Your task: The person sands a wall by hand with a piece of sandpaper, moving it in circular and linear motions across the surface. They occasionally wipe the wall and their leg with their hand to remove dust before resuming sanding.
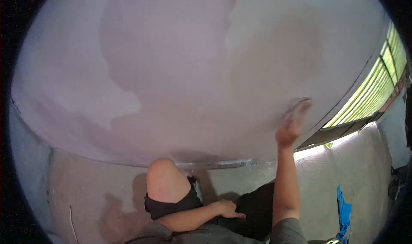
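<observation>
A large pale wall (184, 72) with darker, patchy areas fills the view ahead of me. My right hand (294, 126) is raised against its lower right part, near the wall's right edge. Motion smears the fingers; they press a thin, dark-edged flat piece (304, 99) to the surface, and its kind cannot be made out. Down at my lap, my left hand (228, 209) rests on the dark shorts (253, 209) with a finger stretched out, holding nothing visible. My bent bare knee (167, 179) is close to the foot of the wall.
Right of the wall is a bright barred opening (365, 98). A crumpled blue cloth or plastic strip (343, 212) lies on the concrete floor (317, 188) at the right. At the lower left lies a thin pale rod or cable (73, 224). Another wall (30, 154) bounds the left side.
</observation>
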`<state>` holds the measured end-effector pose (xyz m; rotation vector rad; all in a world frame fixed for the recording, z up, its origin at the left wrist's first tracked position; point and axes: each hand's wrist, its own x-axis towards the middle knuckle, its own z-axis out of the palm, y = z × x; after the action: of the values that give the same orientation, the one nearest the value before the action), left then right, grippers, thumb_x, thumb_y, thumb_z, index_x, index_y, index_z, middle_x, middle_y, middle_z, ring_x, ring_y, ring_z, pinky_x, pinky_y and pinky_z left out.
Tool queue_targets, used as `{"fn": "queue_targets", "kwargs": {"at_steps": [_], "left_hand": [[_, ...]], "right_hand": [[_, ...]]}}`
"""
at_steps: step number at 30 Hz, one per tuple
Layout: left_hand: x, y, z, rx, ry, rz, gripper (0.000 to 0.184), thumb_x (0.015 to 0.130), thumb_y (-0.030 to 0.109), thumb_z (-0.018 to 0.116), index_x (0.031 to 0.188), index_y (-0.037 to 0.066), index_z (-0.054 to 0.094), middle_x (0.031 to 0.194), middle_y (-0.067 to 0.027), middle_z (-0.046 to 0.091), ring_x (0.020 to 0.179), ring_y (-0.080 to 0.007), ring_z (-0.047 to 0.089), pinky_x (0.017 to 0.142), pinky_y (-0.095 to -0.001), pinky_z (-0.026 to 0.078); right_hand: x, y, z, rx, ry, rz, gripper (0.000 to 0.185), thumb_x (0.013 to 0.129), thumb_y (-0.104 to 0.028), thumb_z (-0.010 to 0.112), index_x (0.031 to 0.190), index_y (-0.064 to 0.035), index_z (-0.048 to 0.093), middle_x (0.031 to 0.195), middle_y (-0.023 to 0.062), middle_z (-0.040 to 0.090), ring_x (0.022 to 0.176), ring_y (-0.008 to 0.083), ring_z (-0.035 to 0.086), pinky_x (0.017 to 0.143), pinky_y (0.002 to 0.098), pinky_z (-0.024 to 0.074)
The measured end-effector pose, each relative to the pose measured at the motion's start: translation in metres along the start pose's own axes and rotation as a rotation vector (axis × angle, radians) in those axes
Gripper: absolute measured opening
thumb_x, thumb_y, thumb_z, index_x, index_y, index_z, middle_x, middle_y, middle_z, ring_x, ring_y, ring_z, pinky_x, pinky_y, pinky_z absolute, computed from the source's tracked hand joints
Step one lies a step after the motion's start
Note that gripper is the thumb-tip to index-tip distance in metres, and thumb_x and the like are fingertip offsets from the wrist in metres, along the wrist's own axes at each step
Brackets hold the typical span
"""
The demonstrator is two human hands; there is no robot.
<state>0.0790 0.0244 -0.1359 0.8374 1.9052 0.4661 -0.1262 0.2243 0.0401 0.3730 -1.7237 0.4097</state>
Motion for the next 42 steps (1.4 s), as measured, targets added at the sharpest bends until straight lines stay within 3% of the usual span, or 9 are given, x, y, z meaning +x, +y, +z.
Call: {"fn": "queue_targets", "kwargs": {"at_steps": [5, 10, 14, 22, 25, 32, 34, 40, 42], "left_hand": [[-0.008, 0.001, -0.001, -0.066, 0.124, 0.039, 0.101, 0.083, 0.084, 0.042, 0.097, -0.013, 0.069, 0.101, -0.0324, 0.067, 0.1, -0.0463, 0.065, 0.093, -0.0497, 0.049], [0.004, -0.001, 0.001, 0.001, -0.041, -0.048, 0.103, 0.08, 0.086, 0.044, 0.099, -0.013, 0.069, 0.101, -0.0321, 0.067, 0.102, -0.0461, 0.064, 0.094, -0.0505, 0.048], [-0.003, 0.002, -0.007, 0.007, 0.057, -0.032, 0.105, 0.078, 0.086, 0.045, 0.108, -0.013, 0.065, 0.105, -0.031, 0.067, 0.102, -0.0457, 0.065, 0.094, -0.0505, 0.049], [-0.003, 0.005, -0.005, 0.079, 0.107, -0.046, 0.104, 0.077, 0.087, 0.045, 0.093, -0.013, 0.069, 0.099, -0.0312, 0.068, 0.1, -0.0468, 0.065, 0.094, -0.0508, 0.049], [0.0, 0.001, -0.003, 0.079, 0.125, -0.019, 0.104, 0.077, 0.086, 0.046, 0.094, -0.013, 0.069, 0.1, -0.0313, 0.068, 0.1, -0.0477, 0.065, 0.095, -0.0514, 0.049], [0.001, 0.014, -0.019, 0.124, -0.114, -0.07, 0.093, 0.081, 0.076, 0.055, 0.097, -0.015, 0.067, 0.102, -0.0328, 0.067, 0.101, -0.0483, 0.064, 0.094, -0.0502, 0.049], [0.002, 0.003, -0.006, 0.107, 0.117, -0.039, 0.086, 0.082, 0.07, 0.06, 0.102, -0.014, 0.066, 0.106, -0.0328, 0.065, 0.103, -0.0478, 0.063, 0.094, -0.0499, 0.049], [0.002, 0.005, -0.01, 0.054, 0.032, -0.055, 0.084, 0.082, 0.065, 0.063, 0.104, -0.016, 0.063, 0.11, -0.0338, 0.064, 0.105, -0.0477, 0.062, 0.094, -0.0498, 0.048], [0.003, 0.012, -0.014, 0.097, -0.011, -0.063, 0.084, 0.082, 0.066, 0.063, 0.104, -0.016, 0.063, 0.11, -0.0334, 0.064, 0.105, -0.0477, 0.062, 0.094, -0.0496, 0.048]], "right_hand": [[0.007, -0.004, -0.004, -0.074, 0.023, 0.19, 0.045, 0.099, -0.006, 0.044, 0.141, 0.0103, 0.044, 0.15, 0.0281, 0.039, 0.143, 0.0428, 0.031, 0.117, 0.0514, 0.0284], [0.01, -0.01, 0.007, 0.072, -0.022, -0.249, 0.044, 0.101, -0.007, 0.046, 0.141, 0.01, 0.044, 0.149, 0.0257, 0.041, 0.143, 0.0384, 0.034, 0.116, 0.0457, 0.0319], [0.018, 0.01, -0.005, -0.139, 0.002, 0.057, 0.043, 0.1, -0.006, 0.047, 0.139, 0.0118, 0.046, 0.149, 0.0255, 0.041, 0.142, 0.0379, 0.037, 0.114, 0.0449, 0.0343], [0.01, -0.012, 0.009, 0.048, 0.009, -0.057, 0.041, 0.1, -0.007, 0.047, 0.14, 0.0047, 0.048, 0.149, 0.0263, 0.04, 0.143, 0.0386, 0.033, 0.118, 0.0466, 0.0288], [0.012, 0.011, 0.007, -0.054, 0.164, 0.036, 0.038, 0.097, -0.003, 0.05, 0.133, 0.0077, 0.055, 0.139, 0.0238, 0.054, 0.137, 0.0361, 0.045, 0.114, 0.0417, 0.0355], [-0.017, -0.013, 0.012, -0.026, -0.177, -0.157, 0.043, 0.088, 0.001, 0.055, 0.13, -0.0014, 0.061, 0.143, 0.0221, 0.051, 0.136, 0.0362, 0.047, 0.106, 0.0427, 0.0444], [-0.001, 0.02, 0.026, 0.041, 0.016, -0.343, 0.041, 0.103, -0.011, 0.041, 0.141, 0.0021, 0.047, 0.148, 0.0238, 0.042, 0.141, 0.0376, 0.036, 0.116, 0.0466, 0.0318], [-0.013, 0.022, 0.016, 0.168, 0.083, 0.267, 0.04, 0.105, -0.012, 0.041, 0.142, 0.0006, 0.048, 0.155, 0.0174, 0.036, 0.14, 0.037, 0.04, 0.111, 0.0397, 0.04], [-0.037, 0.0, 0.027, 0.045, -0.077, 0.078, 0.044, 0.082, -0.003, 0.06, 0.126, -0.0032, 0.063, 0.142, 0.0224, 0.052, 0.137, 0.0309, 0.047, 0.11, 0.0418, 0.0412]]}}
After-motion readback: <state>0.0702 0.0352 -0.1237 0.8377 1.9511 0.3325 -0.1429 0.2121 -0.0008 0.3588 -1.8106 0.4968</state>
